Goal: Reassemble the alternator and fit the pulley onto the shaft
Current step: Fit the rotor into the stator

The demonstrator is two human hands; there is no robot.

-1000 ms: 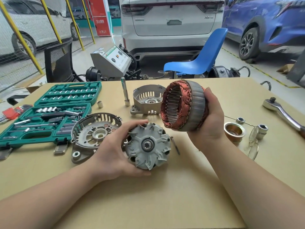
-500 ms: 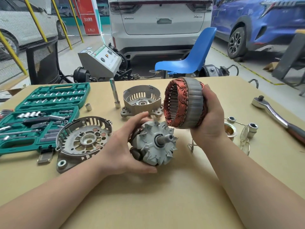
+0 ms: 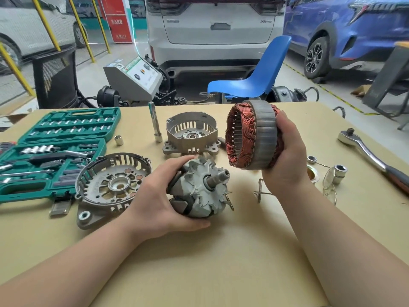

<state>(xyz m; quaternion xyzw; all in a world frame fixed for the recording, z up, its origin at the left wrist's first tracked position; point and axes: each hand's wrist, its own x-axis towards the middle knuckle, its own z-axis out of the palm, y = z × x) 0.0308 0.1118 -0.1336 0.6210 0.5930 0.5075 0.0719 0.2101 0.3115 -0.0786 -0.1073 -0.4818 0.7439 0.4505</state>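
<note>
My left hand (image 3: 155, 202) grips the grey claw-pole rotor (image 3: 199, 187) just above the table, its threaded shaft pointing right and up. Held in my right hand (image 3: 287, 160) is the stator (image 3: 252, 136), a steel ring with copper windings, tilted so its open bore faces left, above and right of the rotor shaft. The two parts are apart. A vented rear housing (image 3: 115, 182) lies flat to the left. The cup-shaped front housing (image 3: 191, 134) stands behind the rotor. The gold-toned pulley (image 3: 313, 175) sits partly hidden behind my right wrist.
An open green socket set (image 3: 51, 151) fills the left side. A long extension socket (image 3: 153, 121) stands upright at the back, with a small socket (image 3: 118, 140) near it. A ratchet wrench (image 3: 374, 156), loose sockets (image 3: 339, 171), spectacles (image 3: 329, 185) and through bolts (image 3: 261, 191) lie on the right.
My left hand has turned the rotor so its shaft, first seen end-on, now points right toward the stator. The stator has stayed in my right hand, tilting slightly.
</note>
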